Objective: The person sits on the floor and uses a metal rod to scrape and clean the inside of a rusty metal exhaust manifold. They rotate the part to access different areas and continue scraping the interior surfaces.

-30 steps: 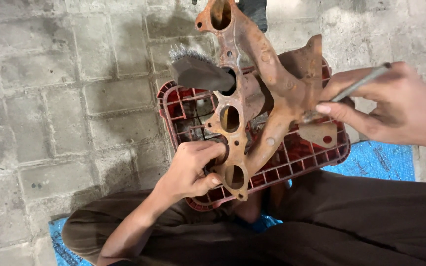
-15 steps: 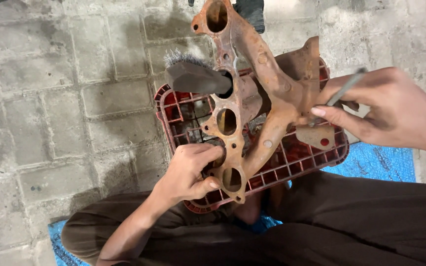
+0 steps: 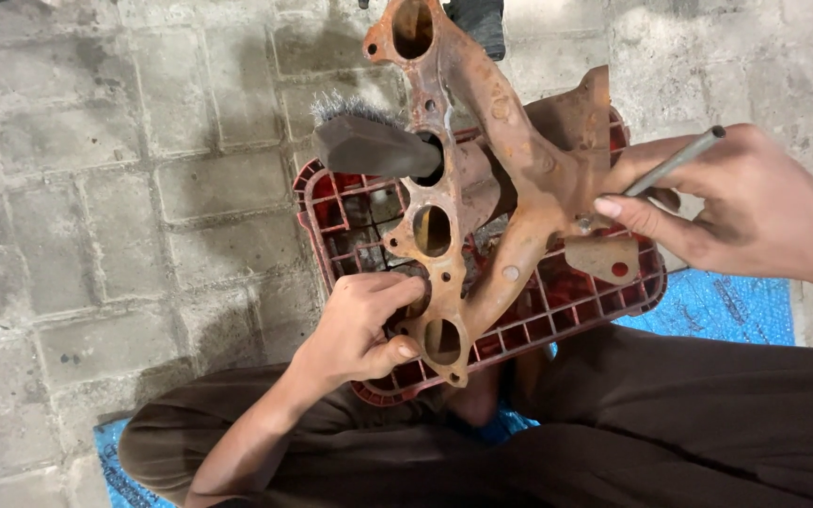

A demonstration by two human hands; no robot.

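Rusty cast manifold (image 3: 482,179) sits centre frame, running from top centre down to lower centre, propped on a red plastic crate (image 3: 331,202). Flange w/ a row of oval ports faces the camera; rust-orange all over, pipes branching off to the right toward a small tab w/ a hole.

Left hand (image 3: 359,329), lower centre, is clamped on the flange's bottom end — fingers curled into/around one port, thumb against the edge by the lowest port. That's the steadying grip.

Right hand (image 3: 736,202), right of frame, pinches a thin grey metal rod (image 3: 675,162) between thumb and forefinger, pencil-style. Rod's lower tip seems to meet the manifold at the pipe junction, by the forefinger; can't tell if it's actually in a hole or just on the surface.

Judgement: step in hand looks like picking/scraping at the rust or a bolt spot on the pipe side while the other hand braces the part. Next move prob. calls for firm downward hold from the left hand so the casting doesn't rock on the crate, plus small controlled pushes w/ the rod tip — slipping toward the fingers is the risk.

Further out: a wire brush (image 3: 369,141) w/ dark handle pokes from an upper port, bristles upper left of the part. Brown trousers (image 3: 613,423) across the bottom, blue sheet (image 3: 726,306) lower right, grey paving blocks (image 3: 96,188) fill the left.
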